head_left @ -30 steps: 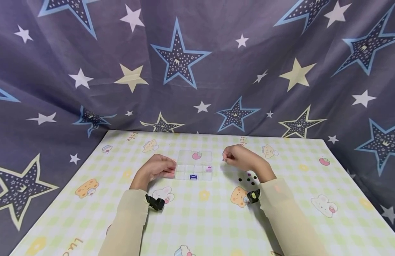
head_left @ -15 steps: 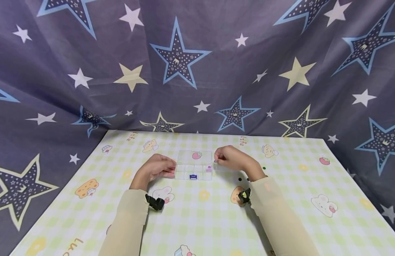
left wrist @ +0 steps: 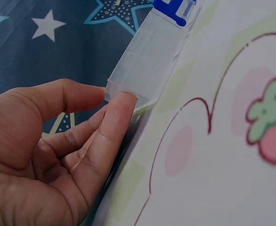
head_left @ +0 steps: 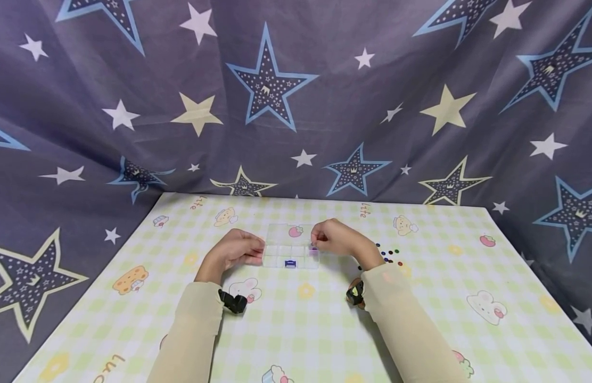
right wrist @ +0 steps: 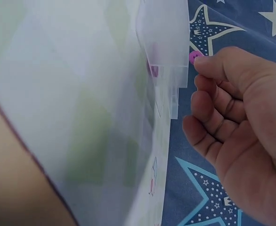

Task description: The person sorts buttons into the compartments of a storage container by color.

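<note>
A clear plastic compartment box [head_left: 284,256] lies on the table with its lid [head_left: 279,234] folded back and a blue latch [head_left: 290,264] at the front. My left hand [head_left: 235,248] grips the box's left end between thumb and fingers; the left wrist view shows this at the corner [left wrist: 124,89]. Over the right-hand compartment, my right hand [head_left: 335,237] pinches a magenta button [right wrist: 195,57] between thumb and fingertip, just above the box rim. Something purple [right wrist: 154,70] shows through the wall of that compartment. The other compartments look bare.
Several small dark and coloured buttons [head_left: 386,259] lie scattered on the table right of the box, partly behind my right wrist. The checked tablecloth [head_left: 305,330] carries printed animals. A star-patterned curtain [head_left: 296,106] hangs behind the table.
My right hand has moved left from beside the box to over its right-hand compartment, uncovering more of the scattered buttons. The left hand stays on the box.
</note>
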Action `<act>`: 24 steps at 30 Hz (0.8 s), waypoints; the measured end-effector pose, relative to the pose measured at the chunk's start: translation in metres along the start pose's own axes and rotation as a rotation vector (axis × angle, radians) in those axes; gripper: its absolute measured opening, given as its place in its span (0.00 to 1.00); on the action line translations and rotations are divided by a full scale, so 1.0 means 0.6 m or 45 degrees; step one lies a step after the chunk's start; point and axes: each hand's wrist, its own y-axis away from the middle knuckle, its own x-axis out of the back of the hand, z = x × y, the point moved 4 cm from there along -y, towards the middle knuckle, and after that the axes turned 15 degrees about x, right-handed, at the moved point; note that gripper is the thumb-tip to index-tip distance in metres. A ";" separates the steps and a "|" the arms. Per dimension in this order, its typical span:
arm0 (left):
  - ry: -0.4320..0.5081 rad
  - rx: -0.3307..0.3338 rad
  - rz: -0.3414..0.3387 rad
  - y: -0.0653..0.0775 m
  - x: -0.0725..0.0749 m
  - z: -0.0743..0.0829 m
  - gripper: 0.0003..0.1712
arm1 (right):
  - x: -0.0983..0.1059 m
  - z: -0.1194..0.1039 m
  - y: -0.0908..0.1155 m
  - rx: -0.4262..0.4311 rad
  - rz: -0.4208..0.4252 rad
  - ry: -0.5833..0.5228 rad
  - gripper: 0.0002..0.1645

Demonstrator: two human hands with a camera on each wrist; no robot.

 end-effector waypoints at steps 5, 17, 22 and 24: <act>0.000 0.001 -0.008 -0.001 -0.001 0.001 0.18 | -0.005 0.000 -0.004 -0.021 -0.002 0.000 0.05; -0.005 0.004 -0.002 -0.004 0.000 -0.002 0.18 | -0.005 0.006 0.003 -0.050 0.034 0.008 0.05; -0.002 0.009 0.001 -0.004 0.001 -0.001 0.18 | 0.007 0.004 0.016 -0.053 0.065 0.024 0.06; -0.002 0.009 0.001 -0.004 0.000 0.000 0.18 | 0.013 0.004 0.023 -0.054 0.080 0.028 0.07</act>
